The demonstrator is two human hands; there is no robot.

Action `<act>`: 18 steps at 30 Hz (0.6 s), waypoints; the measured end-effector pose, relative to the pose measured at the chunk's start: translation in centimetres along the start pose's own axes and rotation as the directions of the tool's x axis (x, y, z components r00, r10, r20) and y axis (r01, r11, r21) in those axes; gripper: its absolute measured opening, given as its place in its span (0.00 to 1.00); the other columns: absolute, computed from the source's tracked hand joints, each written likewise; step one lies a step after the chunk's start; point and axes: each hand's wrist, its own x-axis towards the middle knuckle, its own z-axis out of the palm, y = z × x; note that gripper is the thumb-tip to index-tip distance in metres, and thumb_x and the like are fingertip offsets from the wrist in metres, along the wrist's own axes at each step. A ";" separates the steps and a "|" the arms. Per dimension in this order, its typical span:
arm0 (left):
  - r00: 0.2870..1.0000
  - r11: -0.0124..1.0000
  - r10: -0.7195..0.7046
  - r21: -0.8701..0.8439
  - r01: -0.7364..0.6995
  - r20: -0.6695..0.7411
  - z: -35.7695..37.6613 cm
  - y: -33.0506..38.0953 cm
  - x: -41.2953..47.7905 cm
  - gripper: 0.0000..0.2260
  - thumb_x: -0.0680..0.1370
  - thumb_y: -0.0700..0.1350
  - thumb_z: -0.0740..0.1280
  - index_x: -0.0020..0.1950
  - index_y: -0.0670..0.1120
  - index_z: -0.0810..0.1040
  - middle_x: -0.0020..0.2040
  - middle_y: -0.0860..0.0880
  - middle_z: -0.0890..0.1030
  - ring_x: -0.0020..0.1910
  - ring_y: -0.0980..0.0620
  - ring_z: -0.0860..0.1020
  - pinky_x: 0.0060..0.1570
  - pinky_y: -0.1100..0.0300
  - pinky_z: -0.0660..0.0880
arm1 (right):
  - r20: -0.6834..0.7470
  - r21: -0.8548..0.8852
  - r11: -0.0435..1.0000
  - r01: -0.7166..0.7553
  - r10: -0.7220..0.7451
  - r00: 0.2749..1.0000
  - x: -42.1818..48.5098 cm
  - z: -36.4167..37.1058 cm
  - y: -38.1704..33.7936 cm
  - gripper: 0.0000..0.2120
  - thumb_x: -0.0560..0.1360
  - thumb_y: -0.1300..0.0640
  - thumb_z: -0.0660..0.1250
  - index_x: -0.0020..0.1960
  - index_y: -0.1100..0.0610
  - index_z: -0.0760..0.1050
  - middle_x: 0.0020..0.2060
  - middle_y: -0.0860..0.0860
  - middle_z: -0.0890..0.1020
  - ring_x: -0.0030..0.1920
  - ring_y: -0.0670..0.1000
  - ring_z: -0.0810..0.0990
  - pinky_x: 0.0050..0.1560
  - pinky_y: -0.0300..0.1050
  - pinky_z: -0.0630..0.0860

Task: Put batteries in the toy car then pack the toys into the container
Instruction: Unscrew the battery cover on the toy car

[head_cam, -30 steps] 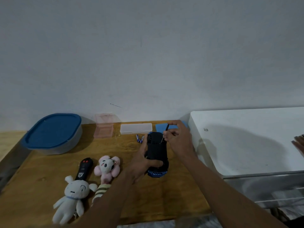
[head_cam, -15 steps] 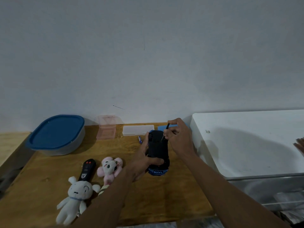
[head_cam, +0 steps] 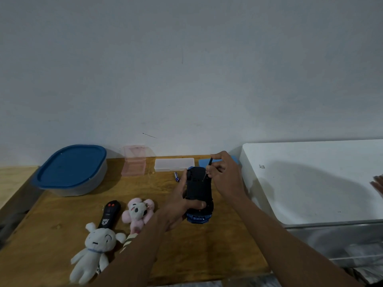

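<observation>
My left hand (head_cam: 179, 206) grips the blue toy car (head_cam: 199, 195), turned underside up, its black base facing me. My right hand (head_cam: 224, 175) pinches a thin black screwdriver (head_cam: 208, 168) whose tip touches the car's base near the far end. A battery (head_cam: 176, 176) lies on the wooden table just left of the car. The grey container with a blue lid (head_cam: 71, 169) stands shut at the back left. A white plush (head_cam: 94, 251), a pink plush (head_cam: 137, 212) and a black remote (head_cam: 108, 215) lie at the front left.
A pink clear box (head_cam: 134, 163), a flat clear case (head_cam: 174, 164) and a blue pad (head_cam: 204, 162) line the wall. A white appliance top (head_cam: 315, 179) borders the table (head_cam: 196, 251) on the right. Another person's fingers (head_cam: 378, 184) show at the far right edge.
The car and both hands have lifted a little toward me and tilted; the screwdriver stays on the car's base. The view has shifted slightly.
</observation>
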 end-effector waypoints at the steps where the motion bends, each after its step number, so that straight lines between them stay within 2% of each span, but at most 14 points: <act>1: 1.000 1.000 -0.007 -0.006 0.007 -0.001 0.1 0.0 0.0 0.52 0.68 0.29 0.74 0.77 0.67 0.52 0.66 0.43 0.77 0.63 0.40 0.77 0.63 0.41 0.73 | 0.004 -0.001 1.000 0.006 -0.006 1.000 -0.1 0.0 0.0 0.09 0.75 0.62 0.68 0.50 0.50 0.71 0.39 0.52 0.84 0.40 0.49 0.83 0.43 0.47 0.83; 4: 1.000 0.999 -0.027 -0.023 0.027 -0.001 0.2 0.0 -0.1 0.52 0.69 0.28 0.73 0.78 0.65 0.49 0.67 0.43 0.77 0.64 0.40 0.76 0.61 0.44 0.75 | 0.006 -0.003 1.000 0.021 -0.021 1.000 -0.2 -0.1 0.1 0.09 0.76 0.62 0.68 0.50 0.50 0.71 0.39 0.52 0.84 0.41 0.49 0.83 0.44 0.48 0.83; 9: 0.999 0.999 -0.042 -0.034 0.043 0.006 0.2 0.1 0.0 0.51 0.70 0.28 0.73 0.78 0.64 0.51 0.65 0.42 0.78 0.62 0.40 0.78 0.57 0.46 0.77 | 0.007 -0.016 1.000 0.022 -0.022 1.000 -0.1 -0.1 0.1 0.09 0.76 0.61 0.68 0.50 0.50 0.71 0.40 0.51 0.84 0.42 0.48 0.83 0.44 0.48 0.83; 14: 0.999 0.998 -0.037 -0.044 0.037 0.021 0.2 0.2 0.0 0.51 0.67 0.30 0.74 0.78 0.64 0.52 0.64 0.41 0.78 0.62 0.39 0.78 0.61 0.43 0.75 | 0.007 -0.010 1.000 0.025 -0.025 1.000 -0.1 -0.1 0.2 0.08 0.75 0.61 0.68 0.50 0.51 0.71 0.39 0.50 0.84 0.42 0.48 0.83 0.45 0.50 0.83; 18: 0.999 0.998 -0.041 -0.053 0.042 0.014 0.2 0.3 0.1 0.51 0.67 0.29 0.73 0.78 0.64 0.52 0.64 0.41 0.78 0.62 0.39 0.78 0.60 0.45 0.76 | 0.008 -0.014 0.999 0.032 -0.032 0.999 -0.1 -0.1 0.2 0.08 0.75 0.60 0.68 0.50 0.52 0.71 0.38 0.50 0.84 0.42 0.48 0.83 0.46 0.50 0.83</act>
